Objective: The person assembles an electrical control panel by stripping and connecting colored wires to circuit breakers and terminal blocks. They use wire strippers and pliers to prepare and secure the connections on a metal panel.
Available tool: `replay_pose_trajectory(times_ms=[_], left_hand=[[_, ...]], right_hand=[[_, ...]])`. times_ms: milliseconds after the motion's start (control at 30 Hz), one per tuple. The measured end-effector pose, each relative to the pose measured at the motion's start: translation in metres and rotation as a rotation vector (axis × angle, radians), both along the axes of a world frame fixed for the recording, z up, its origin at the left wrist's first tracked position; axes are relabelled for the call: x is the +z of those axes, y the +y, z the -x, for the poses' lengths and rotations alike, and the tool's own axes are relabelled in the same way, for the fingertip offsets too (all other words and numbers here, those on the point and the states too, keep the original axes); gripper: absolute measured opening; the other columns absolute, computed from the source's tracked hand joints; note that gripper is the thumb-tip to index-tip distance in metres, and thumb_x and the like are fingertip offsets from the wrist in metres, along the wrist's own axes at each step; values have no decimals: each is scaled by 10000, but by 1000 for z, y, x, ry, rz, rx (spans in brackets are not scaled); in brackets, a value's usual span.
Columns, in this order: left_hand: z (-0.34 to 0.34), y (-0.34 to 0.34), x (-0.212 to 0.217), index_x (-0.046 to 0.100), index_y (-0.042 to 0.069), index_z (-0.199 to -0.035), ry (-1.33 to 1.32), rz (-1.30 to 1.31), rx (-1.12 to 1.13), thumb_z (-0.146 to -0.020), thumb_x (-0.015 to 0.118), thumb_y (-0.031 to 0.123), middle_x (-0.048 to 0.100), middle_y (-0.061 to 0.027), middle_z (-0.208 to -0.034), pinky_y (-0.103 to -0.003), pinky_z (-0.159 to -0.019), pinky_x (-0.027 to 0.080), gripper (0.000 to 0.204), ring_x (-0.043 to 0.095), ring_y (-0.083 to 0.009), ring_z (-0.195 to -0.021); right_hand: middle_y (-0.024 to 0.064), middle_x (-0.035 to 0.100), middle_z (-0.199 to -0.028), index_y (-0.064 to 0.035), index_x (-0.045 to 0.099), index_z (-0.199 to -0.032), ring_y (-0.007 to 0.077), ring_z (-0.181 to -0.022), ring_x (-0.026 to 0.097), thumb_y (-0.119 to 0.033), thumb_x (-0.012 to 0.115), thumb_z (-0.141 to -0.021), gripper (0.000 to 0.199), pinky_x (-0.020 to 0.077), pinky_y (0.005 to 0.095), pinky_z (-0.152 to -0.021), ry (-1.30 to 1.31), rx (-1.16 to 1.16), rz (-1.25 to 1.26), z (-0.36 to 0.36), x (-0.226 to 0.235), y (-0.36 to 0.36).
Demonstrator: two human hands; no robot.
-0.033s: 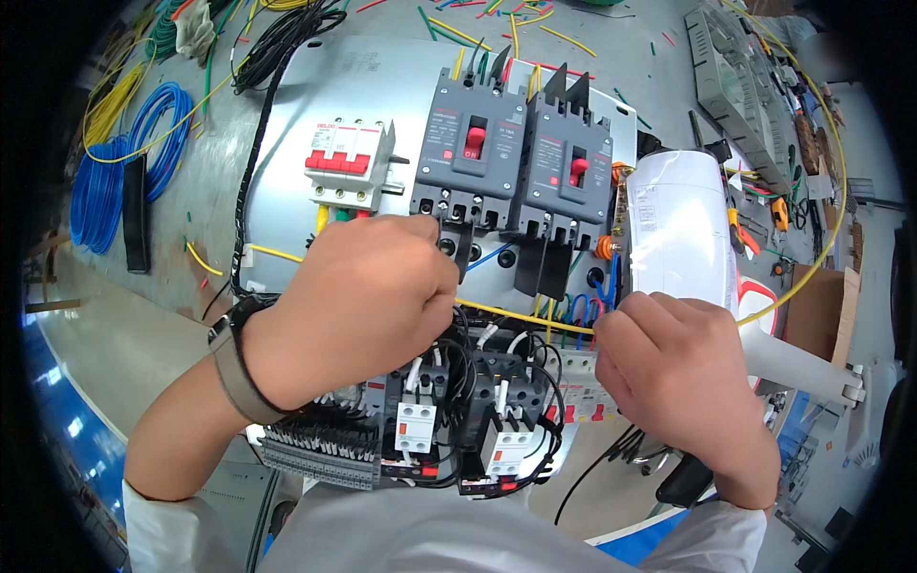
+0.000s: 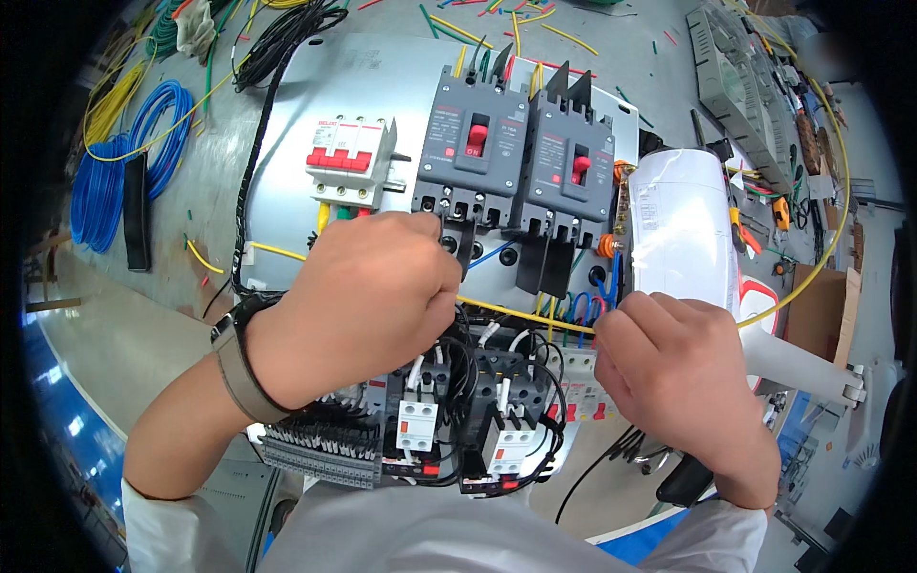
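Observation:
A yellow wire (image 2: 525,316) runs across the middle, stretched between my two closed hands. My left hand (image 2: 368,301), watch strap on its wrist, grips it just below a grey moulded-case circuit breaker (image 2: 471,143). To the right, my right hand (image 2: 680,372) is closed round the wire, whose length loops up along the right side. A second grey breaker (image 2: 570,162) and a white miniature breaker with red levers (image 2: 346,158) are fixed on the metal mounting plate (image 2: 287,124). Contactors with white blocks (image 2: 417,425) and black wiring lie under my hands. My fingertips are hidden.
Coils of blue wire (image 2: 100,196) and black cable (image 2: 287,48) lie at the left and back. A white cylindrical device (image 2: 678,205) stands right of the plate. Wire offcuts (image 2: 570,40) litter the bench. A cardboard box (image 2: 823,315) and grey trunking (image 2: 735,91) are farther right.

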State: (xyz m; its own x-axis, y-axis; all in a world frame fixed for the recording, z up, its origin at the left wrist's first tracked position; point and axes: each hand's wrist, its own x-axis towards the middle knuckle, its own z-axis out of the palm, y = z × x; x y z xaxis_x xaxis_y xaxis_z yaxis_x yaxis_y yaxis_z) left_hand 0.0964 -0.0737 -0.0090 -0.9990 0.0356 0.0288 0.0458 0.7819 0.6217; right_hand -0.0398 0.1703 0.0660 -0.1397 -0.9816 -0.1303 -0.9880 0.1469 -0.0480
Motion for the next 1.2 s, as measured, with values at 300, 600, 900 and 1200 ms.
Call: replay_pose_trajectory(times_ms=[300, 600, 900, 1200], left_hand=[[0, 6, -28, 766, 30, -808, -73, -103, 3, -858, 725, 167, 677, -162, -728, -482, -674, 507, 151, 650, -365, -736], [-6, 7, -38, 786, 59, -862, -80, -119, 40, -873, 719, 208, 718, -153, -765, -456, -695, 552, 163, 704, -361, -754], [-10, 10, -44, 763, 63, -778, -55, -146, 94, -821, 702, 154, 710, -133, -767, -477, -720, 545, 118, 701, -364, -798], [-11, 11, -46, 758, 61, -781, -18, -111, 106, -826, 705, 155, 709, -149, -754, -486, -705, 549, 116, 709, -367, -786]], right_hand=[[28, 468, -690, -89, 513, -756, 175, -599, 568, -94, 684, -679, 188, 465, 330, -504, 100, 29, -101, -13, 15, -5], [46, 515, -685, -88, 538, -753, 234, -604, 601, -54, 716, -734, 182, 461, 380, -535, 209, 0, -163, -30, 30, -26], [52, 559, -688, -88, 575, -768, 254, -601, 597, -24, 742, -712, 187, 459, 398, -552, 306, 1, -192, -37, 56, -41], [62, 578, -703, -69, 591, -785, 256, -630, 616, 8, 726, -716, 170, 478, 389, -564, 277, 5, -194, -33, 59, -41]])
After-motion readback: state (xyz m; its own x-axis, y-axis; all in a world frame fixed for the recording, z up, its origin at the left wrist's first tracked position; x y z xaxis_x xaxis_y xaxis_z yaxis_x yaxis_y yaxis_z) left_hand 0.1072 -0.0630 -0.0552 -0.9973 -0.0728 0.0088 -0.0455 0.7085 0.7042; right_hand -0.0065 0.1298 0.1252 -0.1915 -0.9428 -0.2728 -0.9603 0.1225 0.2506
